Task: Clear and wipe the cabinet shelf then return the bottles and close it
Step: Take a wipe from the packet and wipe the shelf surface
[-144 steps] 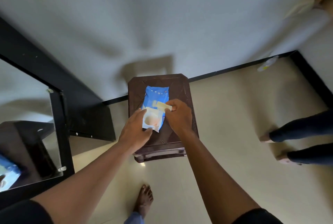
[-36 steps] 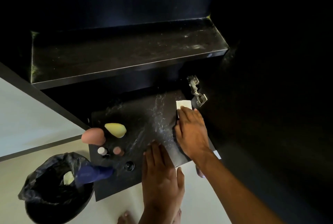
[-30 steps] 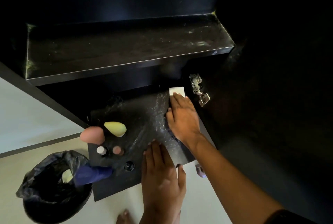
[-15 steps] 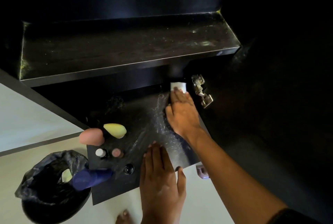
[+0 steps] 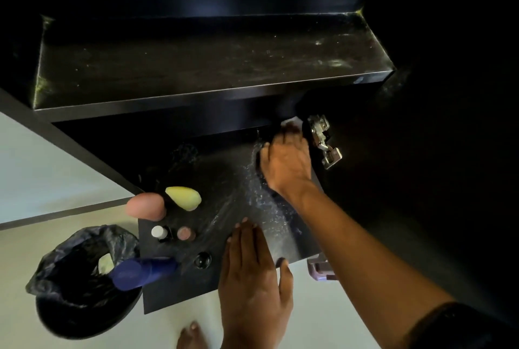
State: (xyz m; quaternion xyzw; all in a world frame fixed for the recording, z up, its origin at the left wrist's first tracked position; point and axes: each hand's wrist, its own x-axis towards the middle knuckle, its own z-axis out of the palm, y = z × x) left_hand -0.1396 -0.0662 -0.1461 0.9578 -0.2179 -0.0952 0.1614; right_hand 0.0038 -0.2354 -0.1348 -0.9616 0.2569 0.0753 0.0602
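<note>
My right hand (image 5: 286,163) presses a white wipe (image 5: 290,124) against the back right of the lower black cabinet shelf (image 5: 224,180), beside the metal hinge (image 5: 323,139). A wet streak runs along the shelf behind the hand. My left hand (image 5: 250,273) rests flat on the shelf's front edge. At the shelf's left stand a pink sponge (image 5: 145,206), a yellow sponge (image 5: 184,197), a white-capped bottle (image 5: 158,232), a pink-capped bottle (image 5: 185,233), a black-capped bottle (image 5: 202,260) and a blue bottle (image 5: 143,271).
The upper shelf (image 5: 196,67) is bare and dusty. A bin with a black bag (image 5: 75,284) stands on the floor at the left. A small purple object (image 5: 320,268) lies on the floor under my right arm. My foot (image 5: 191,337) shows below.
My right hand has slid the wipe from the shelf's front right toward the back, next to the hinge. The left hand stays flat on the front edge.
</note>
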